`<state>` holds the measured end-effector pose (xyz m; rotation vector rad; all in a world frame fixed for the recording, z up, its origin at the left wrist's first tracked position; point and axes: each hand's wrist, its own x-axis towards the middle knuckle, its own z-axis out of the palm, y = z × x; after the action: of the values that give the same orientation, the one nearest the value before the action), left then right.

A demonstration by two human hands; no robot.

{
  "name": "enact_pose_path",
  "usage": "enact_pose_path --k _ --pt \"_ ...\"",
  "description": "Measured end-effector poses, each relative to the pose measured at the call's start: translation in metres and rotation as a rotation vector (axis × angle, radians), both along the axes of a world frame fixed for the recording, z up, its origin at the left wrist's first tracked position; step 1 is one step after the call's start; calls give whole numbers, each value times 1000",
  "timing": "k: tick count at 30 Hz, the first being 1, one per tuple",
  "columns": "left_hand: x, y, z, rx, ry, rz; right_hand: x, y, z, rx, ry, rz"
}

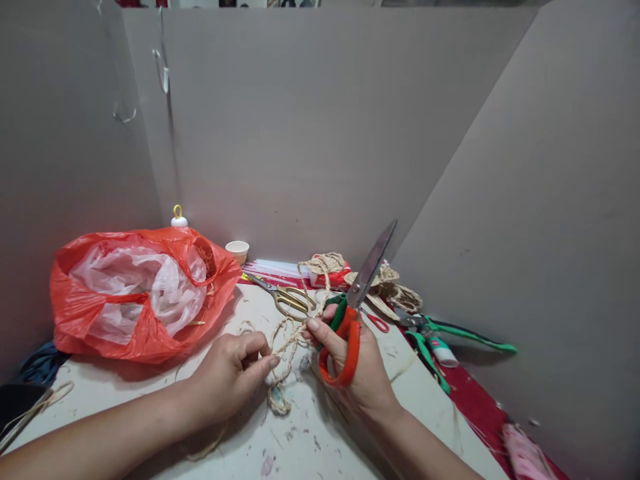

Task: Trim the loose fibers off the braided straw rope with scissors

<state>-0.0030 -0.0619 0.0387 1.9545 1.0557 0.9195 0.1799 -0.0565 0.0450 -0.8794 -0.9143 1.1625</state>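
- Left hand (233, 370): thumb and forefinger pinch the plaited cord (287, 345); the remaining fingers are curled.
- Right hand (367, 380): thumb and fingers grip the cord's other side, with the orange-handled scissors (356, 291) lodged in the same hand, blades pointing up and away.
- Between the hands: the cord is already plaited but lies in loose, open loops, as yet neither drawn together nor laid flat.
- Just beyond the right hand: a strand rises to a coiled piece (330, 263), apparently wound already.
- Beyond the left hand: gold-handled scissors (295, 303) and a red bag (145, 343).
- Obscured: fingertips partly cover the cord; its crossings and ends are indistinct. Whether the green part beside the right fingers belongs to the scissors is unclear.
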Motion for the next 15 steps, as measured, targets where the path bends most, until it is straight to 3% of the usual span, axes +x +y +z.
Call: enact_pose_path --k 5,9,15 --pt "4 -6 7 -226 -176 -89 0 -2 1 -18 -37 15" --pt "6 -5 1 -427 -286 -177 0 -3 -1 2 -86 51" --pt "1 7 -3 -501 -519 -56 4 3 -15 -14 -257 62"
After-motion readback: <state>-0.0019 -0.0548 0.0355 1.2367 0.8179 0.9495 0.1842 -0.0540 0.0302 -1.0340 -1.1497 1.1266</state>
